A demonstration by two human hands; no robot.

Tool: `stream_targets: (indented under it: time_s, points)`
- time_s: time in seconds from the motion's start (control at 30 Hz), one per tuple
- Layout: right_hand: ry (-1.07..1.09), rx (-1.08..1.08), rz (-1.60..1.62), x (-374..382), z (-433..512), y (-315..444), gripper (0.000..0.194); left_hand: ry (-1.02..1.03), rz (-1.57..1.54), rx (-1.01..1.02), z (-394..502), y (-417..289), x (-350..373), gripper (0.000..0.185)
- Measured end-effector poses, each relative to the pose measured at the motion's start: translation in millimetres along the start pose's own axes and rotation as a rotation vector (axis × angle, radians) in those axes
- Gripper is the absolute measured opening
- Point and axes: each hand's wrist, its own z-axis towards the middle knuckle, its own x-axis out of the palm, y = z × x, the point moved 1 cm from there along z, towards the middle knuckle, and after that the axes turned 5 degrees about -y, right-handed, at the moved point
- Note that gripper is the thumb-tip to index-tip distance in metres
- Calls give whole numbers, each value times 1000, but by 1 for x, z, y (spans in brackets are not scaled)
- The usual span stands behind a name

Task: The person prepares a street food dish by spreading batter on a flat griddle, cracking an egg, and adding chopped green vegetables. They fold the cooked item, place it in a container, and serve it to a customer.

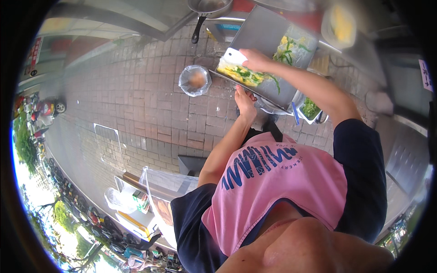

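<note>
A shallow rectangular metal tray [257, 32] tilts in front of me. My left hand [245, 102] grips its near edge, with the fingers partly beneath it. My right hand [257, 61] holds a white plastic scraper [232, 56] against the tray's left side. Under and beside the blade lies a folded, pale sheet of food with egg and chopped greens [244, 75]. Farther right on the metal, a thin translucent layer carries more egg and leafy greens [286, 51]. My right forearm hides part of the tray's right side.
A bag-lined bin [195, 81] with brownish contents is left of the tray. A frying pan [198, 29] is at the top. To the right are a container of chopped greens [310, 108] and a blurred tub of yellow food [338, 25]. Brick paving [153, 88] stretches left.
</note>
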Motion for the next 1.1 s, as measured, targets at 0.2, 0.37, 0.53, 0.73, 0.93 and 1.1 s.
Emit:
stream_targets:
  time_s: [0.2, 0.37, 0.53, 0.73, 0.93, 1.1]
  points:
    - [151, 164, 521, -13, -27, -17, 36, 95, -156, -11, 11, -6, 3, 31]
    - [-38, 108, 95, -33, -96, -33, 27, 69, -157, -66, 29, -5, -5, 31]
    - [-198, 280, -444, -95, -77, -28, 28, 92, -141, -38, 33, -1, -11, 32]
    - [-364, 149, -609, -181, -24, -149, 28, 105, -124, -48, 37, 0, -10, 31]
    - [-194, 106, -311, -189, -10, -172, 39, 49, -210, -145, 44, 3, -11, 35]
    - [-71, 169, -132, -105, -47, -115, 35, -86, -178, -166, 41, 1, -4, 37]
